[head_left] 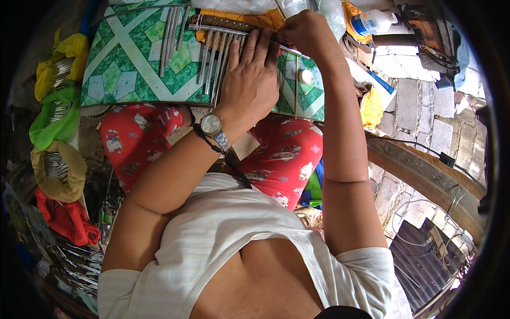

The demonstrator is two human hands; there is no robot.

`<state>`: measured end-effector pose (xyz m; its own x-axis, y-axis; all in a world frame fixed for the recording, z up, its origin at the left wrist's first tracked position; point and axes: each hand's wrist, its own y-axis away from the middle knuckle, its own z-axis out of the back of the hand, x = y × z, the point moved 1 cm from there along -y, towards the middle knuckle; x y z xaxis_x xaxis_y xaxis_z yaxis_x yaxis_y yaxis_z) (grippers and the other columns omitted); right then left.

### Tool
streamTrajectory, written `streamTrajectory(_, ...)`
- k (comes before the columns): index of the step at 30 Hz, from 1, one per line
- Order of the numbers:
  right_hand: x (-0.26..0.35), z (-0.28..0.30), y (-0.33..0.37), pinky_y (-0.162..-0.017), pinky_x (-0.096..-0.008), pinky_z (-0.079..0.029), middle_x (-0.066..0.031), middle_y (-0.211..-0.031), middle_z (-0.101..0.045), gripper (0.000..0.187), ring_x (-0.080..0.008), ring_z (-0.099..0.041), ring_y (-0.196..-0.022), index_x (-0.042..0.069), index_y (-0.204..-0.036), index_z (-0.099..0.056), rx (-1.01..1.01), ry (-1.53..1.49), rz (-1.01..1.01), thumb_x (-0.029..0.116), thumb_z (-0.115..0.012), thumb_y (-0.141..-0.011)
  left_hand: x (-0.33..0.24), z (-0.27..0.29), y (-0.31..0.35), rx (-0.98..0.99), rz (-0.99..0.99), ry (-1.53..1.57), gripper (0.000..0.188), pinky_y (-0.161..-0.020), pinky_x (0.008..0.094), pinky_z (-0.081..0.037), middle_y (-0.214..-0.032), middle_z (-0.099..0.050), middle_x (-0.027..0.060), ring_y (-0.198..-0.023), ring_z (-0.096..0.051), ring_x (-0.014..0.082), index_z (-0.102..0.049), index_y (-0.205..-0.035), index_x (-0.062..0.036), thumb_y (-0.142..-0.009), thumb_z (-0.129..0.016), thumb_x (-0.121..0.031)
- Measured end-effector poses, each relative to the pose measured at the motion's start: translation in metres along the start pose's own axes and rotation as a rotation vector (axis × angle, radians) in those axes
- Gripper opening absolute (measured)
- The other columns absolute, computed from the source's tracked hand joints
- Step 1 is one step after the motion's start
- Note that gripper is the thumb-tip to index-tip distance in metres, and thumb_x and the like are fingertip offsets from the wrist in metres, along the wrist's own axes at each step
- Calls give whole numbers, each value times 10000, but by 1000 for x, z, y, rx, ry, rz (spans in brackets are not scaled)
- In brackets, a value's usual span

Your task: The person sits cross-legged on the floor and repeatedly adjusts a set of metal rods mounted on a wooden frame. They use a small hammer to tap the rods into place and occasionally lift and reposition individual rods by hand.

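Observation:
My left hand (249,82) lies with its fingers stretched over a row of slim metal tubes (209,59), the fingertips against a metal rail below a brown wooden bar (226,22). The bar has a line of small pale dots along it. At the bar's right end my right hand (312,37) is closed in a pinch; whatever is between its fingers is hidden. Left of the row, several loose metal tubes (171,37) rest on the green tile-patterned tabletop (119,58). A thin stick (296,87) and a small white round object (306,77) lie right of my left hand.
Along the left stand yellow (78,50), green (40,125), tan (38,165) and red (64,218) cloth bags; metal pieces show in the first three. A white bottle (374,22) lies at far right. A wooden beam (419,167) runs beside my right arm.

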<state>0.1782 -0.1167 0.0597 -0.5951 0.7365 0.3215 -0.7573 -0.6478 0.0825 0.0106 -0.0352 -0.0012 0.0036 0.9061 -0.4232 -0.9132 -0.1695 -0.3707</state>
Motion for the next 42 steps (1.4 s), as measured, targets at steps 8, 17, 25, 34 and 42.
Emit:
streamTrajectory(8,10,-6,0,-751,-431,-586,-216,-748,-707,211,-386,-710,-703,42,-878,-795,-95,147,48,221,-710,-805,0,-3,1,-11,-9,-35,616,-1223,549,-240,-1595,-394,171,-1496,-343,332,-511,-1473,-40,-892,-634,-200)
streamTrajectory(17,23,9,68,-731,-398,-569,-187,-832,-738,222,-353,-729,-747,94,-1022,-805,-609,-41,-19,268,-714,-916,0,2,-3,19,-50,-43,525,-1223,553,-239,-1593,-376,221,-1483,-351,377,-524,-1445,19,-973,-543,-210)
streamTrajectory(25,47,-23,217,-596,-336,-541,-179,-812,-745,185,-209,-698,-598,9,-955,-789,-379,-318,-411,188,-773,-910,11,47,26,-239,-100,117,357,-1125,481,-412,-1459,-554,204,-1320,-546,370,-707,-1239,1,-973,-613,-218)
streamTrajectory(34,59,-132,225,-581,-324,-537,-129,-764,-761,310,-157,-715,-637,-45,-1048,-761,-521,-937,-509,194,-835,-865,14,78,68,-263,23,348,269,-971,439,-498,-1207,-645,155,-1104,-618,360,-730,-1151,-25,-899,-694,-112)
streamTrajectory(42,60,-148,191,-612,-383,-538,-194,-717,-706,283,-303,-697,-617,9,-951,-781,-638,-666,-463,274,-803,-853,9,88,86,-132,156,364,218,-697,320,-518,-975,-667,92,-761,-640,180,-746,-1132,-36,-933,-700,-114)
